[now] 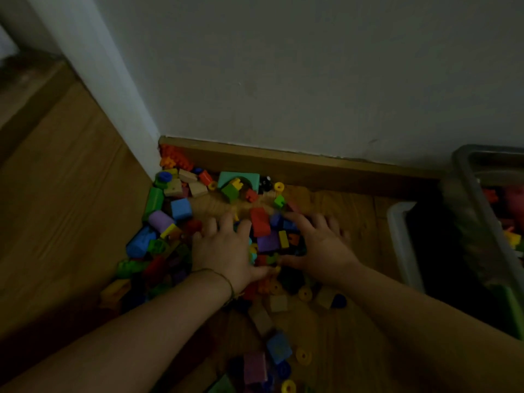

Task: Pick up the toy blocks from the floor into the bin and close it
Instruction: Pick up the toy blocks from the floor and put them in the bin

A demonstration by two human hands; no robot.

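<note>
the light was dim, and any print on the blocks was too blurred to read. the bin [467, 180], a clear plastic tub with a grey rim, stood at the right edge against the skirting board [297, 161]; it stood uncovered and already held red and yellow pieces [512, 239]. just beside its near wall leaned a pale plastic piece [402, 245]; whether that was the lid i could not tell.

the toy blocks [198, 190] lay heaped on the wooden floor [71, 199] in the corner under the white wall [283, 80]. among them were a teal arch [239, 177], a blue cube [181, 208], a green cylinder [153, 202], a lilac cylinder [160, 219], a yellow ring [279, 187] and more rings and cubes nearer the camera.

both hands lay palm down on the middle of the heap. the left hand [226, 248], with a thin bracelet [225, 279] at its wrist, had its fingers spread and unclenched, resting on blocks. the right hand [323, 248] did likewise, fingers splayed, thumb pointing at the left thumb. between them sat a red block [259, 222] and a purple block [268, 241], hemmed in but not gripped.
</note>
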